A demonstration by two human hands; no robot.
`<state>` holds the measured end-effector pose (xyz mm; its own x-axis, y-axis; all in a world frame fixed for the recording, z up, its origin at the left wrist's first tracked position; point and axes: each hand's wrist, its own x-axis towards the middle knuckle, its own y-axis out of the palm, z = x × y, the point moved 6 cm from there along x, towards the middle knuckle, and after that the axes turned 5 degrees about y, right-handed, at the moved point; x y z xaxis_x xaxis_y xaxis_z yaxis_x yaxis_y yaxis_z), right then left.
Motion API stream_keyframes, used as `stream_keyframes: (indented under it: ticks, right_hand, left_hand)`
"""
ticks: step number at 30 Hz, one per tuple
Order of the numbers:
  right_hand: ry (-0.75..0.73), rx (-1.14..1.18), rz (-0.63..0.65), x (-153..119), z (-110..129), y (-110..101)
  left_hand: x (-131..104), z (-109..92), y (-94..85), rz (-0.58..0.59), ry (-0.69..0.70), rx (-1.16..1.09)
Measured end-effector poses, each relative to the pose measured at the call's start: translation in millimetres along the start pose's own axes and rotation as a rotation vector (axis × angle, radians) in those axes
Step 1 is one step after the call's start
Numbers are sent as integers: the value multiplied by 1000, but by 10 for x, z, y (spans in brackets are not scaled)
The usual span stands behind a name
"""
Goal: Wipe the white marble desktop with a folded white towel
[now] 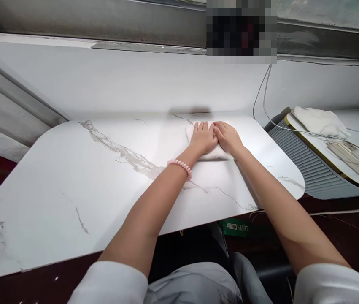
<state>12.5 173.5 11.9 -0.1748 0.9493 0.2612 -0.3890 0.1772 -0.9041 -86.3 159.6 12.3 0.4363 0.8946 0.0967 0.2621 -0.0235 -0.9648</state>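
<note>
A folded white cloth [217,153] lies on the white marble-patterned table [71,169], near its back edge. My left hand [203,139] rests flat on top of the cloth with its fingers stretched toward the wall. Against it, on the right side of the same cloth, lies my right hand [228,136], palm down, its fingertips touching the left hand. Both palms hide much of the cloth. A pink coiled band [181,166] circles my left wrist.
At the right, a second table [356,122] with a ribbed grey side bears a crumpled white cloth [320,121] and a power strip [353,160]. Thin cables [265,90] hang down the white wall [135,80]. A green box [234,227] sits below the table's front edge.
</note>
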Motion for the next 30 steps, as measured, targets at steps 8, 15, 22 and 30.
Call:
stream_keyframes:
  ticks: [8, 15, 22, 30]
  right_hand:
    - [3, 2, -12, 643, 95, 226]
    - [-28, -88, -11, 791, 136, 287]
    - [25, -182, 74, 389, 259, 259]
    - [116, -160, 74, -667, 737, 110]
  left_hand:
    - [407, 504, -94, -86, -38, -48]
    - [466, 619, -121, -137, -77, -28]
    - [88, 471, -118, -89, -109, -28]
    - [-861, 160, -143, -1, -14, 35]
